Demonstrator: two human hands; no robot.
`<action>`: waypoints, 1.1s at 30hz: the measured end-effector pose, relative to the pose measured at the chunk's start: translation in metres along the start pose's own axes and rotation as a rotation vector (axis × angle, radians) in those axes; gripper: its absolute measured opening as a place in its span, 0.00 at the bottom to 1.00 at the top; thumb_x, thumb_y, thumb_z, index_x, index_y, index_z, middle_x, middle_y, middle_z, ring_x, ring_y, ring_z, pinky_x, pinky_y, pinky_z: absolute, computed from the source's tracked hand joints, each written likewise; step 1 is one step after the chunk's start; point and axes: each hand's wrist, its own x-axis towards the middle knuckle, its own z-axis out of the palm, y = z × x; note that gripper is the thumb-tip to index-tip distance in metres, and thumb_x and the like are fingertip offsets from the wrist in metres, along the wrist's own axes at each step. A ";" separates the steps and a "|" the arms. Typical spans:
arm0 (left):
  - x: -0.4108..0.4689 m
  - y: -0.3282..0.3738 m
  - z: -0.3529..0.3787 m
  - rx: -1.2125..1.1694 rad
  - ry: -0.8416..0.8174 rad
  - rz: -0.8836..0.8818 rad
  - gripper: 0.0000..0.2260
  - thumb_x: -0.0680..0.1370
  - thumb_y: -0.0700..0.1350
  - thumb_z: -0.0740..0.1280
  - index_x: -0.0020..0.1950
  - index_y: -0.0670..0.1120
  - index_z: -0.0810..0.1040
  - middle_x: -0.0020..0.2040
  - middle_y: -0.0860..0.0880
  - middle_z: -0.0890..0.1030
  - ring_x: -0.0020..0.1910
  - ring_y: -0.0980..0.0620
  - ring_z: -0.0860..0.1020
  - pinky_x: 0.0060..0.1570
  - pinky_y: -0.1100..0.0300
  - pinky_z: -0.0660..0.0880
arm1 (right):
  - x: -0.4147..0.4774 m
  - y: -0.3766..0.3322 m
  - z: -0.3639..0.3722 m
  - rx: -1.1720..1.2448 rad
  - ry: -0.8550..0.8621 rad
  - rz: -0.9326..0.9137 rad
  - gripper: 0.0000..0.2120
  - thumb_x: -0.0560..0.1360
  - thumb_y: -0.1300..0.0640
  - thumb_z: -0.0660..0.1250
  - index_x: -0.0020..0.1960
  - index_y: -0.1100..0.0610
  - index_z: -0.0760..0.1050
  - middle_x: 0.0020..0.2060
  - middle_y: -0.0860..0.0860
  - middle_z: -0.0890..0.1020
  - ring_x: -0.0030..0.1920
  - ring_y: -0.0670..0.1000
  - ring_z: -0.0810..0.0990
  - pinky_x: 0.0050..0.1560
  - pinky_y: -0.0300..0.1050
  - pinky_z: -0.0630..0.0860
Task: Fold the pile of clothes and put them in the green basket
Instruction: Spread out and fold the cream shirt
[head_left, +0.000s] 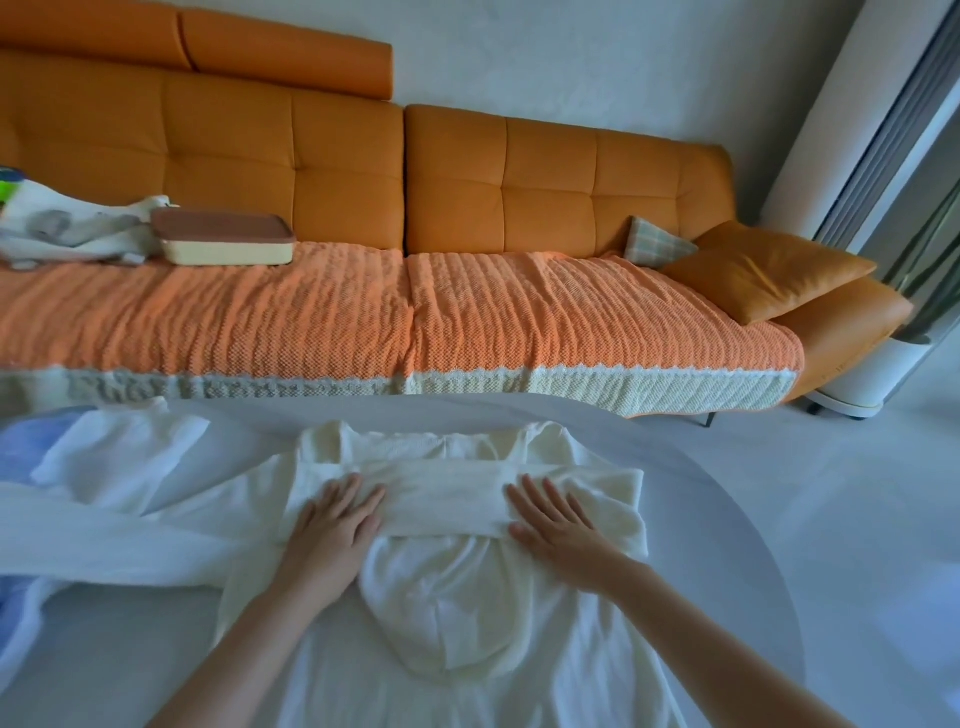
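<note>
Two hands, fingers spread flat, gripping nothing: left hand (332, 525) and right hand (556, 519) press the ends of a folded sleeve band (447, 491) lying crosswise between them, equally near both, on the cream garment (457, 618), table (727, 519); green basket unseen.

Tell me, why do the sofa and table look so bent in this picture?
Head view: the wide-angle lens bows the sofa and curves the table edge; soft daylight enters from the right, shadows are faint, and the cream garment looks slightly washed out.
</note>
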 end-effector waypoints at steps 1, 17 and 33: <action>0.000 0.003 -0.006 -0.091 0.035 -0.038 0.22 0.81 0.57 0.47 0.74 0.55 0.61 0.77 0.50 0.53 0.76 0.49 0.50 0.72 0.50 0.50 | -0.001 -0.002 -0.003 0.013 -0.012 0.006 0.54 0.53 0.21 0.21 0.75 0.41 0.38 0.75 0.44 0.39 0.75 0.50 0.35 0.73 0.49 0.36; -0.041 -0.023 -0.041 -0.606 0.385 -0.294 0.10 0.77 0.37 0.64 0.56 0.40 0.80 0.55 0.45 0.81 0.56 0.48 0.77 0.56 0.56 0.70 | 0.005 -0.064 -0.017 -0.021 -0.080 -0.007 0.45 0.64 0.25 0.27 0.76 0.43 0.45 0.76 0.45 0.40 0.75 0.53 0.36 0.73 0.55 0.38; -0.091 -0.094 -0.093 -1.690 0.572 -0.827 0.07 0.77 0.40 0.64 0.54 0.45 0.72 0.50 0.45 0.77 0.53 0.46 0.76 0.49 0.54 0.74 | 0.036 -0.232 0.034 -0.050 -0.176 -0.142 0.27 0.81 0.42 0.46 0.77 0.48 0.45 0.77 0.48 0.47 0.76 0.54 0.43 0.74 0.53 0.40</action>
